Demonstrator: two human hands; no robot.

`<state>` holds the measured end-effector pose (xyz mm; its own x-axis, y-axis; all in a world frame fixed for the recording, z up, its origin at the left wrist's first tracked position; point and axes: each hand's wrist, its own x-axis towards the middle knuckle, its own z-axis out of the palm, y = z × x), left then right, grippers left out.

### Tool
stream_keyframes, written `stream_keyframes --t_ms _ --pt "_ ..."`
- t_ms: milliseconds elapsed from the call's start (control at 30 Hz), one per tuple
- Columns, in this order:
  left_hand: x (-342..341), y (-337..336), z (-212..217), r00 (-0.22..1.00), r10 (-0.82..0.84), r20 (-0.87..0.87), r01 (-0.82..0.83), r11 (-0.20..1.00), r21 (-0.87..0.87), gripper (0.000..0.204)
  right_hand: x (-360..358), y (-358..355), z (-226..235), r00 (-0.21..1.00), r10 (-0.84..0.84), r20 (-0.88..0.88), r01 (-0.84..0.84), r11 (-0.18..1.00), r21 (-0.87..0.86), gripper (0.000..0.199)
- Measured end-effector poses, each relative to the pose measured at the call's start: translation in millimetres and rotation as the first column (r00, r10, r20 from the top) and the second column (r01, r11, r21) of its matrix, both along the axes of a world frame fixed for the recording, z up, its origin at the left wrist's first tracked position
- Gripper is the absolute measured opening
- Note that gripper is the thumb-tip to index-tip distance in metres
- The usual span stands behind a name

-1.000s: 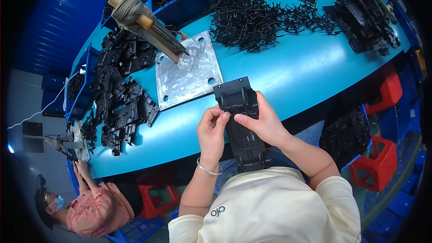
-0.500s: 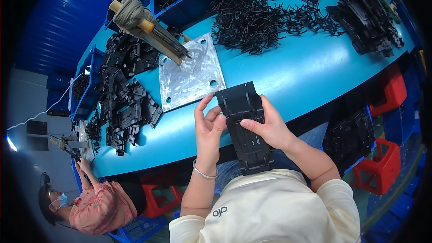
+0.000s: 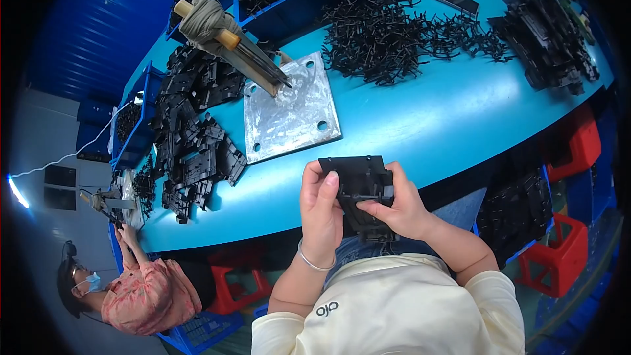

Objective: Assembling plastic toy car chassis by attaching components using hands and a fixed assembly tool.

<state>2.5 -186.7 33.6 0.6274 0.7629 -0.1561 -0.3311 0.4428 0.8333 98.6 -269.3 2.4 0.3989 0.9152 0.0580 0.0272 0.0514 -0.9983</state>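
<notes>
Between my hands, close to my body, is a black plastic molded part (image 3: 355, 174) with a flat panel at its far end. My left hand (image 3: 321, 194) grips its left edge, thumb on the upper face. On the opposite edge, my right hand (image 3: 397, 204) is closed with its thumb pressed across the middle. The near end tilts down toward my lap and partly hides. Just beyond the part lies a scuffed metal plate (image 3: 296, 121), bearing a stand wrapped in grey cloth (image 3: 207, 23) with a pointed metal tip.
Black molded parts (image 3: 190, 151) heap left of the plate. Small black pieces (image 3: 374, 39) pile behind, near a blue bin (image 3: 289, 16). More long black parts (image 3: 549, 39) stack far right. Red stools (image 3: 559, 253) stand by a filled crate (image 3: 516, 207). A masked person (image 3: 151, 289) works at left.
The black part has tilted and dropped closer to my lap. My left hand has gone from loosely raised fingers to gripping its edge. The view has shifted slightly.
</notes>
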Motion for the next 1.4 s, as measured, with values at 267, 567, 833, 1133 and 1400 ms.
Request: stream_keyframes --t_ms 267,567,833,1133,1400 --pt "-11 5 -10 0.978 -0.132 0.159 0.125 0.991 0.051 0.018 0 -5 -3 0.995 0.041 0.087 -0.041 0.999 0.002 0.045" --pt "-2 8 -15 0.996 0.043 -0.080 -0.022 0.971 0.239 0.023 -3 4 -2 0.998 0.006 -0.061 -0.008 0.999 -0.041 0.042" --pt "1 7 -13 0.958 0.255 -0.128 -0.099 0.718 0.689 0.030 -7 8 4 1.000 0.015 0.014 -0.014 0.999 -0.044 0.041" --pt "0 5 -22 0.956 0.283 -0.077 -0.103 0.568 0.816 0.017 -10 10 3 0.994 0.026 0.107 -0.025 1.000 -0.003 0.040" --pt "-1 9 -25 0.967 0.251 -0.044 -0.083 0.473 0.877 0.015 -14 10 4 0.991 0.000 0.133 0.000 1.000 -0.001 0.037"
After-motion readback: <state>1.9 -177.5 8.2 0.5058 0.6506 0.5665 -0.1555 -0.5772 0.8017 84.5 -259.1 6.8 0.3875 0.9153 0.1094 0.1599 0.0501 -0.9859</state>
